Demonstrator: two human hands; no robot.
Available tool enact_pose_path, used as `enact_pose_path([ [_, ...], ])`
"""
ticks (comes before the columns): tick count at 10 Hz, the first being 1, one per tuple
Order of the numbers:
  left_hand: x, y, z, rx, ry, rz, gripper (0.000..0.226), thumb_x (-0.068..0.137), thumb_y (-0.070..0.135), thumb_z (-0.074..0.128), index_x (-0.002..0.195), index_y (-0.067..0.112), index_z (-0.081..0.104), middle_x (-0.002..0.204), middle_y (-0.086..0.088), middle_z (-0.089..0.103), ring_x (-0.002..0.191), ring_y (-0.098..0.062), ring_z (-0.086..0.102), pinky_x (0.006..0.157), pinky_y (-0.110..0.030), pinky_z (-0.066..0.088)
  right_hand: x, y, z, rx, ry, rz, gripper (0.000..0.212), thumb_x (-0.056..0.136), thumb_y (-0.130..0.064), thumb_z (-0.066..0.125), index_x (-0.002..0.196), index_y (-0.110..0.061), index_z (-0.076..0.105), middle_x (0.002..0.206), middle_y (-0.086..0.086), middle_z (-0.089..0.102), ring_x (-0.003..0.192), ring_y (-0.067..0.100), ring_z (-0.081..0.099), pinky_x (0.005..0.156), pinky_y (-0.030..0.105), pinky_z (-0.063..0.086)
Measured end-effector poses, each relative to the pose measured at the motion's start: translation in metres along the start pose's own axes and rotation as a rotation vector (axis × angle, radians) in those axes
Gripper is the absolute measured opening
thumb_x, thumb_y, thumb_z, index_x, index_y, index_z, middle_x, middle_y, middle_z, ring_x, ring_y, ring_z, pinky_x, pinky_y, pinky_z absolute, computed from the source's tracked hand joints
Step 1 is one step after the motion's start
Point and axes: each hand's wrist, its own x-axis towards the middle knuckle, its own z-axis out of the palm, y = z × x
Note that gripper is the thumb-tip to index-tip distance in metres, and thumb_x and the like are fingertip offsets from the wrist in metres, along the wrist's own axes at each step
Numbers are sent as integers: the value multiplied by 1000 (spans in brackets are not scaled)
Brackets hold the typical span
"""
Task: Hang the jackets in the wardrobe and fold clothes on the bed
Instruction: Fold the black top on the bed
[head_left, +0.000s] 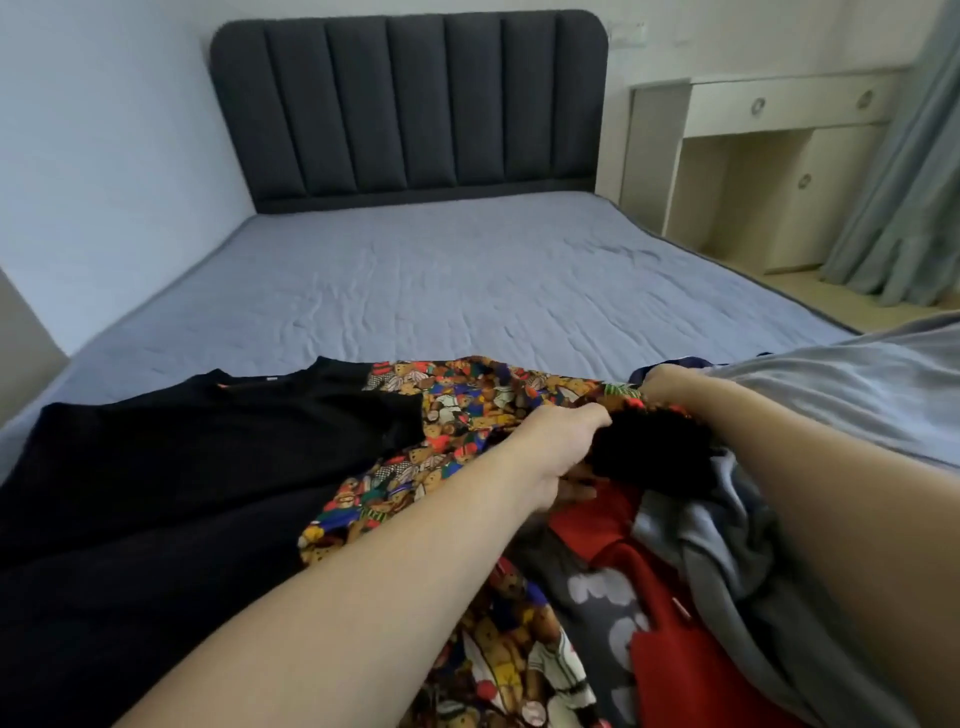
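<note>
Bedroom with a wide bed (467, 280) under a wrinkled blue-grey sheet, dark padded headboard (410, 104) at the far end, pale cabinet (769, 176) and curtain (904, 171) to the right. Heaped at the near edge: black top (171, 467) spread flat, bear-print garment (467, 405), red garment (670, 639), grey garment (727, 530). Left hand (561, 447) curled around a dark fuzzy bundle (654, 447) atop the heap. Right hand (670, 384) buried in cloth just beyond; grip cannot be told.
</note>
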Motion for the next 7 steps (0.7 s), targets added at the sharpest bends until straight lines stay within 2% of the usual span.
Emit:
enact_pose_path([
  [1, -3, 6, -34, 48, 265, 73, 28, 87, 23, 48, 106, 4, 59, 88, -12, 59, 83, -28, 58, 69, -34, 49, -10, -23, 13, -27, -72, -33, 21, 96, -20, 51, 107, -5, 60, 101, 12, 65, 100, 23, 62, 71, 30, 45],
  [2, -16, 24, -134, 245, 410, 150, 36, 95, 23, 44, 118, 2, 62, 115, -18, 64, 104, -35, 62, 78, -32, 52, -5, -55, 30, 155, -49, -34, 16, 96, -20, 53, 92, -8, 63, 85, 11, 64, 76, 18, 58, 60, 27, 40],
  [3, -36, 40, -250, 553, 676, 222, 31, 94, 16, 44, 113, 0, 63, 120, -21, 63, 109, -36, 60, 75, -29, 44, -1, -116, 61, 72, 50, -63, 26, 95, -29, 55, 105, -6, 61, 110, 18, 59, 104, 26, 57, 77, 27, 39],
  [4, -64, 33, -356, 961, 1041, 166, 32, 91, 23, 48, 117, 6, 57, 124, -20, 59, 114, -38, 55, 92, -40, 43, 7, -186, 114, 22, 174, -152, 39, 88, -37, 58, 114, -8, 56, 120, 21, 52, 116, 32, 50, 97, 36, 40],
  [5, -87, -3, -439, 1135, 1391, 88, 42, 85, 23, 52, 124, 9, 47, 131, -20, 50, 123, -39, 44, 103, -52, 31, 5, -242, 167, -141, 265, -245, 62, 79, -46, 52, 135, -22, 41, 138, 15, 34, 130, 37, 31, 107, 45, 27],
  [6, -75, -59, -459, 1195, 1158, 34, 63, 82, 38, 47, 139, 18, 33, 147, -14, 30, 138, -35, 22, 111, -66, 8, 5, -265, 195, -405, 433, -370, 74, 73, -44, 54, 141, -28, 30, 140, 8, 23, 131, 33, 19, 108, 47, 18],
  [7, -44, -109, -434, 1251, 599, -7, 84, 80, 73, 36, 151, 40, 5, 162, 2, -3, 148, -27, -13, 105, -70, -17, 11, -250, 204, -633, 376, -317, 90, 78, -40, 56, 150, -27, 2, 150, 8, 8, 138, 32, 12, 110, 49, 16],
])
